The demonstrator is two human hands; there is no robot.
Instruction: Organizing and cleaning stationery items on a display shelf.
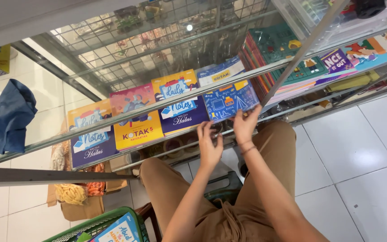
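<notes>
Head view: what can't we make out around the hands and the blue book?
- Right hand: fingertips behind the blue book; grip unclear.
- Left hand: fingertip contact hidden by the shelf rail.
- Green basket: cut off by bottom edge.
- Upper shelf items: blurred by glass glare.

Blue cloth hanging at left over white floor tiles. Green basket sitting at bottom, colourful book lying inside. Cardboard box resting beneath shelf, holding what are possibly packaged snacks. Teal books stacking at upper right.
</notes>
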